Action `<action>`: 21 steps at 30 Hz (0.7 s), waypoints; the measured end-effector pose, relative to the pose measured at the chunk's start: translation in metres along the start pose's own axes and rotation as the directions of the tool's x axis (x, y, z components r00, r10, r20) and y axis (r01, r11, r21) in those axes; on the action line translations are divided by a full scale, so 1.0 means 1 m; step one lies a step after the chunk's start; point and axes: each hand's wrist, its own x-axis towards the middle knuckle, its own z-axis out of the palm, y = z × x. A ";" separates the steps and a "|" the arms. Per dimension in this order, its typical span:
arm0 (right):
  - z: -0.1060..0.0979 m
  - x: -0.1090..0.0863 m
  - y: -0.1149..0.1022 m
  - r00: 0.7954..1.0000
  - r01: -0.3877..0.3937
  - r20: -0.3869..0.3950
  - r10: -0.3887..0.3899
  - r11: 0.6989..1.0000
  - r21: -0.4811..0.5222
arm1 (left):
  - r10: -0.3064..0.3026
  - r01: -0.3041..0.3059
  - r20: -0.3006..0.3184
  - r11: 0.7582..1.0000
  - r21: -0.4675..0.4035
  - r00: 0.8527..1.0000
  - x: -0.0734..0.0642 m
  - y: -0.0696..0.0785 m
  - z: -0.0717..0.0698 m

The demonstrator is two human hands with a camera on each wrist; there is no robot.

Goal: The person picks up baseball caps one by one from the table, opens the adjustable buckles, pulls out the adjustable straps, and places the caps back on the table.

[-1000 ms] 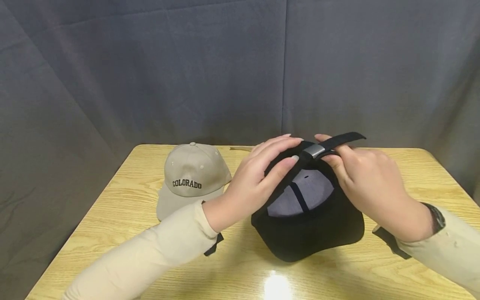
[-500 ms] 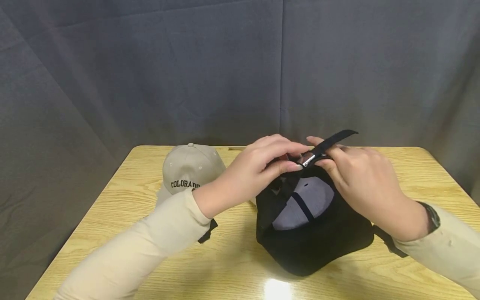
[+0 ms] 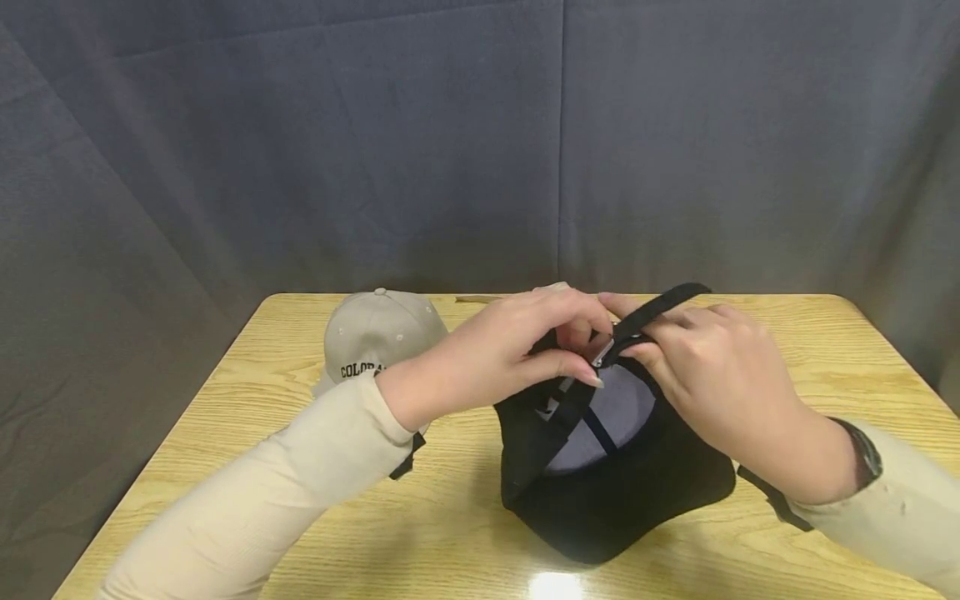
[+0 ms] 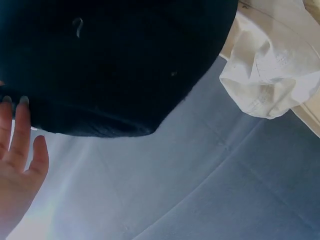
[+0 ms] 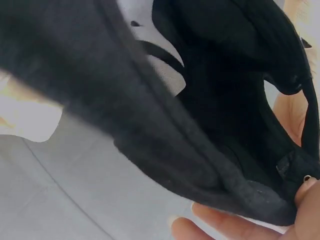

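A black baseball cap [image 3: 622,508] is held up over the table, its opening towards me and its grey lining [image 3: 622,417] showing. My left hand [image 3: 517,346] has thumb and forefinger curled round the back strap beside a small metal buckle [image 3: 602,354]. My right hand [image 3: 723,375] pinches the strap on the buckle's other side, and the loose strap end [image 3: 663,304] sticks up over its fingers. In the left wrist view, fingertips touch the outside of the black cap [image 4: 115,75]. The right wrist view shows fingers gripping the cap's edge [image 5: 210,185].
A beige cap [image 3: 386,333] lettered COLORADO sits on the wooden table [image 3: 225,467] at left, partly behind my left arm. A thin brownish strip [image 3: 476,298] lies by the table's far edge. Dark grey curtain [image 3: 450,150] hangs behind the table.
The metal buckle has turned from flat to edge-on, and the strap and both hands have come lower. My left hand has moved in to the buckle, its thumb now lower and further from its forefinger.
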 end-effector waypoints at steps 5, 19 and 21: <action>0.000 -0.002 -0.003 1.000 0.028 -0.006 -0.028 1.000 -0.004 | -0.013 0.012 0.050 1.000 0.015 0.999 0.002 0.003 -0.002; -0.006 -0.003 -0.008 1.000 -0.008 0.020 0.007 0.999 0.031 | -0.080 0.073 0.035 0.980 0.183 0.996 -0.001 0.016 0.004; -0.006 -0.004 -0.007 0.999 -0.026 0.028 0.025 0.999 0.027 | -0.133 0.138 -0.040 0.976 0.170 0.990 -0.005 0.020 0.005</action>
